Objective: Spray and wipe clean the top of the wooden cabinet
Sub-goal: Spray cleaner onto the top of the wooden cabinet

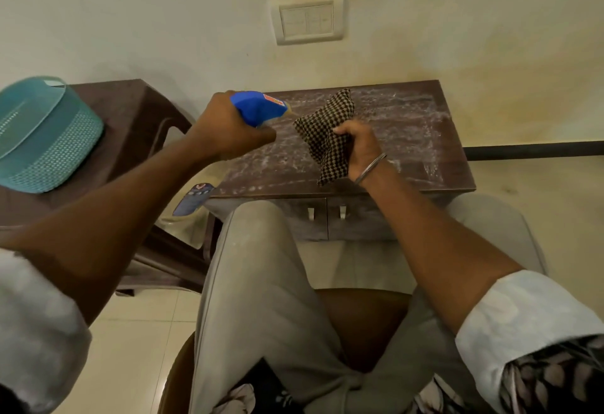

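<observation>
The room is lit by a soft, warm, yellowish light, and the wall [163, 21] is tinted yellow by it. No hard shadows are cast. The seat [359, 322] between the legs is left in shade. White shine is given off by the wet streaks on top of the cabinet [425, 139]. The checks of the cloth [327, 132] are seen sharply, but the spray bottle [258, 108] is a little smeared. The blue-green basket [49, 139] and the left sleeve [36, 325] are blurred. Near the edges, things are stretched wide by the lens.
</observation>
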